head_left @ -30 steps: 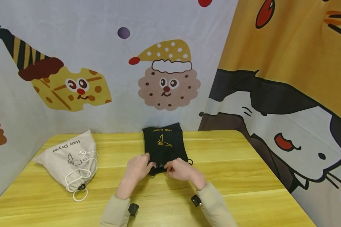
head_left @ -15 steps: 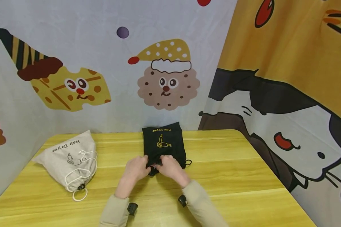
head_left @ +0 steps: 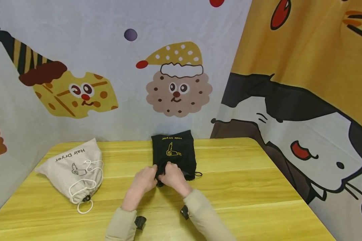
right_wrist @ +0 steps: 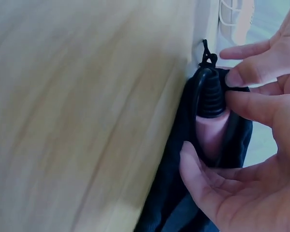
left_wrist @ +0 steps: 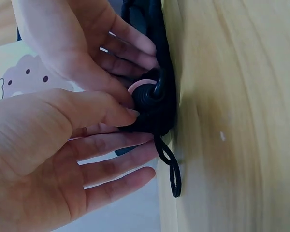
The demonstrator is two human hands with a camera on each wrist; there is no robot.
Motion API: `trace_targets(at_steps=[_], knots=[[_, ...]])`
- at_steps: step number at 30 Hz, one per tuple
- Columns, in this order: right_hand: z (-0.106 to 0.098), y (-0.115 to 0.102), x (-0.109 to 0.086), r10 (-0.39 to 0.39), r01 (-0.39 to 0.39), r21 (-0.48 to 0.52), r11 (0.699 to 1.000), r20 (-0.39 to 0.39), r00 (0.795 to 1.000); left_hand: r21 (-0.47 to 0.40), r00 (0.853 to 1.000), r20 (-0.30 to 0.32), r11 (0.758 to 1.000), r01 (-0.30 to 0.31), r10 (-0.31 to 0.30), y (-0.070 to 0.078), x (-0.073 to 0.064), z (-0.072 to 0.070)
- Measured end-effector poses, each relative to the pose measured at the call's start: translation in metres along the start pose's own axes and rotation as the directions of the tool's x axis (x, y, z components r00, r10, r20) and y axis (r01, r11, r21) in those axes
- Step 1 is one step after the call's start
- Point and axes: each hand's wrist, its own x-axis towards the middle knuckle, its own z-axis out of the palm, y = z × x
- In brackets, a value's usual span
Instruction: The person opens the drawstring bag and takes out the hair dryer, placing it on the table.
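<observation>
A black drawstring bag [head_left: 181,155] with a yellow "Hair Dryer" print lies flat on the table, its mouth towards me. Inside the gaping mouth, the right wrist view reveals a pink handle [right_wrist: 211,133] ending in a ribbed black cord sleeve [right_wrist: 213,99]; the rest of this likely hair dryer is hidden in the cloth. My left hand [head_left: 143,182] pinches the mouth's left corner between thumb and index finger, its other fingers extended. Right beside it, my right hand [head_left: 173,177] grips the mouth's rim, with thumb and fingers around the opening near the handle.
To the left lies a full beige drawstring bag [head_left: 75,159], also printed "Hair Dryer", with a white cord [head_left: 78,184] trailing over it. A black cord loop [head_left: 198,174] sticks out at the black bag's right side. Cartoon-printed curtains [head_left: 108,50] stand behind the wooden table [head_left: 244,187].
My right hand has moved left along the bag's mouth, close to my left hand. The bag's right front corner has come loose of the hand. My left hand stays nearly in place.
</observation>
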Motion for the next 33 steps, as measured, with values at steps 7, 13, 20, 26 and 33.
trace_targets(at_steps=[7, 13, 20, 26, 33], knots=[[0.005, 0.0, 0.004, -0.001, 0.002, 0.038, 0.999, -0.024, 1.0, 0.003, 1.0, -0.011, 1.0, -0.004, 0.004, -0.002, 0.001, 0.001], [0.003, -0.002, 0.005, 0.027, -0.026, 0.037, 0.999, -0.019, 0.999, -0.003, 1.0, -0.007, 1.0, 0.0, 0.0, -0.002, 0.001, 0.002], [-0.003, 0.003, 0.002, 0.005, -0.003, 0.06, 0.998, -0.026, 1.0, -0.01, 0.999, -0.051, 1.0, -0.007, 0.007, -0.002, 0.0, 0.004], [-0.01, 0.011, -0.002, -0.028, 0.027, 0.046, 0.999, 0.004, 1.0, 0.002, 0.997, -0.074, 1.0, -0.003, 0.003, -0.003, 0.0, 0.007], [-0.024, 0.021, -0.004, -0.063, 0.066, -0.031, 0.997, 0.089, 0.994, -0.002, 0.997, -0.077, 1.0, 0.0, 0.0, -0.003, 0.003, 0.01]])
